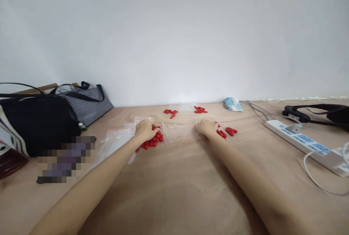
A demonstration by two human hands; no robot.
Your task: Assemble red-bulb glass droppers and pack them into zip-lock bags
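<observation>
A row of thin clear tubes (180, 133) lies across the wooden table (174, 187) between my two hands. My left hand (145, 129) rests with curled fingers on the left end of the row, over a cluster of red caps (153, 141). My right hand (206, 128) is curled at the right end, touching tubes with red caps (228, 130). A second, smaller row of clear tubes (185, 109) lies farther back, with red caps (170, 112) on the left and more red caps (200, 110) on the right.
Clear plastic bags (117, 140) lie left of my left hand. A black bag (38, 122) and a striped bag (87, 104) stand at the left. A white power strip (305, 142) with cables, a black headset (319, 113) and a blue tissue pack (233, 104) sit at the right.
</observation>
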